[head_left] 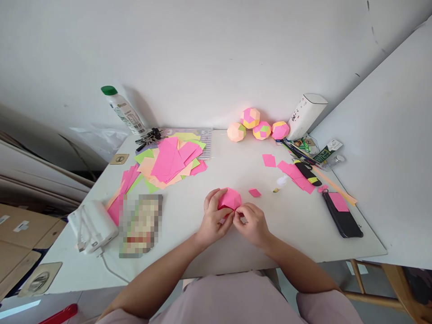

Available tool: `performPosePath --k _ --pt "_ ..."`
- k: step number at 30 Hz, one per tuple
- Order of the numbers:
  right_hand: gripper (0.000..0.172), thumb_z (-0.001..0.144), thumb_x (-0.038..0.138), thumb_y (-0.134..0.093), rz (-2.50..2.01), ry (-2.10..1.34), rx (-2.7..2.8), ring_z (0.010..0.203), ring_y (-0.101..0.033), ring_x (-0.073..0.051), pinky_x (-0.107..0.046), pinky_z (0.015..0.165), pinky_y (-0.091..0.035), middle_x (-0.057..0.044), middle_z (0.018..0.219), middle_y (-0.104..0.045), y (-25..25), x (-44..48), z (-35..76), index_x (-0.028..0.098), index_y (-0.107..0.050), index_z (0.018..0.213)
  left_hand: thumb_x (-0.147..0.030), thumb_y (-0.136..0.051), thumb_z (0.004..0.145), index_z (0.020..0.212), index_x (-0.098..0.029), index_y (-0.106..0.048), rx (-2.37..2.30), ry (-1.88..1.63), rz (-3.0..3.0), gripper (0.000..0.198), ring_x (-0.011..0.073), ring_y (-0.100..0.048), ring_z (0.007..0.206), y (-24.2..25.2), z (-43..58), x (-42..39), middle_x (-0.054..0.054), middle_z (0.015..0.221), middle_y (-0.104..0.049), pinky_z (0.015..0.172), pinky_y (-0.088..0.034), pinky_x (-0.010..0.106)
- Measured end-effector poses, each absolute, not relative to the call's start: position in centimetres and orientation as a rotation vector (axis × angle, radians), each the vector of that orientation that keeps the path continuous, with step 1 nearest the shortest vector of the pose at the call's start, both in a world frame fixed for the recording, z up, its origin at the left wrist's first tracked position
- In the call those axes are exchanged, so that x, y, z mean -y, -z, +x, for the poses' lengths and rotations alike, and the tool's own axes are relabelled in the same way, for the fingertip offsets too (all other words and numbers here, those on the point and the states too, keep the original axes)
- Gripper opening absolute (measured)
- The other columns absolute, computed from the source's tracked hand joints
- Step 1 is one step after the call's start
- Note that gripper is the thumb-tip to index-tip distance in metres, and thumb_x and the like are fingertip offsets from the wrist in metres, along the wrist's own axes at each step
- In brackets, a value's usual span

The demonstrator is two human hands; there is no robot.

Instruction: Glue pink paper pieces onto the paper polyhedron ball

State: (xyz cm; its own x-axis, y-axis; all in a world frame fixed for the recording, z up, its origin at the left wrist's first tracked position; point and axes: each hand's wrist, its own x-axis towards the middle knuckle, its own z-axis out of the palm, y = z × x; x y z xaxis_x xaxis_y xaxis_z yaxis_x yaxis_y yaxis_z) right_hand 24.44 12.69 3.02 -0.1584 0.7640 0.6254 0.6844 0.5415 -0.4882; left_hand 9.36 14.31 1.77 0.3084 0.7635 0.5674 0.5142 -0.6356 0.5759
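A pink folded-paper ball (pixel 230 197), many-faceted, is held above the near middle of the white table. My left hand (pixel 215 215) wraps round its left side, fingers on top and thumb in front. With thumb and forefinger pinched together, my right hand (pixel 251 220) touches the ball's lower right edge; the fingers hide the exact spot. Just right of the ball lies a small pink paper diamond (pixel 255 192). A small glue bottle (pixel 281 183) with a white end rests farther right. Another pink paper piece (pixel 269 160) lies behind it.
Finished paper balls (pixel 250 118) sit by the wall. Coloured paper sheets (pixel 168 159) heap at back left, beside a bottle (pixel 123 110) with a green cap. A white power bank (pixel 97 220) and cable lie left. Scissors (pixel 307 172) and a black phone case (pixel 342 216) are right.
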Motion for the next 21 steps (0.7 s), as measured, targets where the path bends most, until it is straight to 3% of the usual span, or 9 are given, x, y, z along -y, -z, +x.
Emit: performPosePath --k 21 --pt "0.018 0.077 0.005 -0.049 -1.091 -0.176 1.87 0.058 -0.052 -0.014 -0.026 0.053 -0.046 -0.001 0.062 -0.056 -2.92 -12.97 24.31 0.022 -0.048 0.071 -0.016 -0.056 0.082 0.063 -0.017 -0.064 -1.188 -1.231 2.256 0.021 0.0341 -0.031 0.129 -2.27 9.21 -14.14 0.01 0.133 -0.042 0.101 -0.037 0.054"
